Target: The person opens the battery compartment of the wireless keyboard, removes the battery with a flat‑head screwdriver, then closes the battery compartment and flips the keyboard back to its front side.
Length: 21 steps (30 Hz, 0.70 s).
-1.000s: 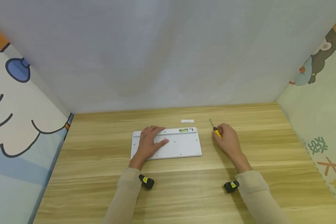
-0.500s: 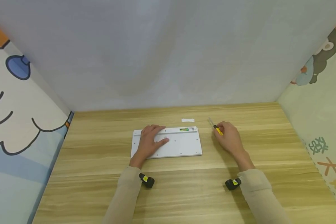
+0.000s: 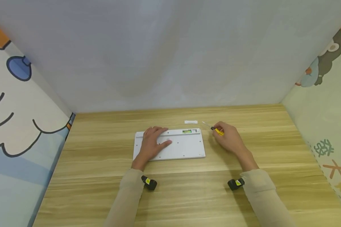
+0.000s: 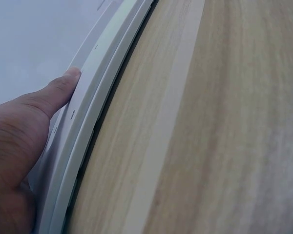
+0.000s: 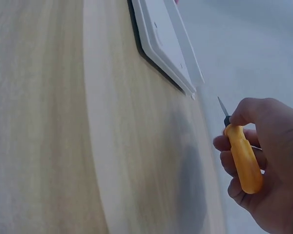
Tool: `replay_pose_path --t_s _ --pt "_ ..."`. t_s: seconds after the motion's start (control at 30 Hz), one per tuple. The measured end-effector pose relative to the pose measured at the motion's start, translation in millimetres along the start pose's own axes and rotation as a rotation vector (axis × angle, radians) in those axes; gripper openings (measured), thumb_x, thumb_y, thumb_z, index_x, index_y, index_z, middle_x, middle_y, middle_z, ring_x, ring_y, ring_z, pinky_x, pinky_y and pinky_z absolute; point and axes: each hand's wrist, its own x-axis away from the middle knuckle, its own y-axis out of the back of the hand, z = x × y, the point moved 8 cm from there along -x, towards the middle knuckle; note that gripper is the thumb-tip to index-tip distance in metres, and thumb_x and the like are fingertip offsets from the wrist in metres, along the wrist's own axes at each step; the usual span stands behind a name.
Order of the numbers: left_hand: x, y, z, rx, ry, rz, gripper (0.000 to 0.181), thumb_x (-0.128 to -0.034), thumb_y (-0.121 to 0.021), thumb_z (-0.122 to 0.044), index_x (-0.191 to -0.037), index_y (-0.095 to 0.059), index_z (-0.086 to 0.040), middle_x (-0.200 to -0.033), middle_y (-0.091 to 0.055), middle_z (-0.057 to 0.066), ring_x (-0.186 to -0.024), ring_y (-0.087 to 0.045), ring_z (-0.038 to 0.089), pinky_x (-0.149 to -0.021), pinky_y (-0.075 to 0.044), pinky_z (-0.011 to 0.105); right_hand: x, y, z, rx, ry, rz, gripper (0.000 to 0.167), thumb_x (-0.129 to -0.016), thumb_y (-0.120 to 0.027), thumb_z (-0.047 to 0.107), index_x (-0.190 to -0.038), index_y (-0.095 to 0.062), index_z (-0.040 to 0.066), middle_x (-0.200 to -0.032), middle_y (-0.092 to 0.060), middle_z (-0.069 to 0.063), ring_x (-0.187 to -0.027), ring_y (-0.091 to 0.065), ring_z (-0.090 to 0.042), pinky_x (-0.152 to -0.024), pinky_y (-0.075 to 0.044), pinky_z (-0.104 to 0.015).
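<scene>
A white keyboard [image 3: 187, 147] lies underside up on a wooden table [image 3: 184, 192], at 6 o'clock from the head view's middle. The left hand [image 3: 152, 143] rests on it at 9 o'clock, thumb and fingers spread apart. The right hand [image 3: 229, 137], at 3 o'clock, grips a yellow screwdriver [image 3: 219, 131], tip toward 10, not touching the keyboard. The step seems to be reaching the exposed battery [image 3: 187, 131]; next likely calls for the tip at its end. The loose cover [image 3: 191, 122], at the battery's 1 o'clock, looks out of the way.
</scene>
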Motion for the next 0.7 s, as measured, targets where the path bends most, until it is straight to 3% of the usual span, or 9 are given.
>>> replay_pose_path --t_s 0.2,0.7 --pt "0.6 0.2 -0.4 0.0 -0.003 0.003 0.062 -0.0916 -0.073 -0.048 -0.144 -0.058 -0.019 -0.139 -0.062 0.008 -0.137 -0.053 0.028 -0.133 -0.017 0.049 -2.4 -4 5 -0.001 0.027 0.055 0.027 -0.1 -0.056 0.025 -0.12 -0.065 0.008 -0.11 -0.07 -0.015 -0.103 -0.063 -0.032 -0.094 -0.053 -0.049" --pt "-0.4 -3.2 1.2 -0.022 -0.003 0.0 0.062 -0.0917 -0.072 -0.05 -0.145 -0.057 -0.02 -0.14 -0.062 0.007 -0.139 -0.052 0.028 -0.133 -0.017 0.049 -7.3 -3 29 -0.025 0.143 0.09 0.02 -0.102 -0.06 0.027 -0.112 -0.068 0.011 -0.107 -0.072 -0.013 -0.101 -0.064 -0.031 -0.09 -0.054 -0.046"
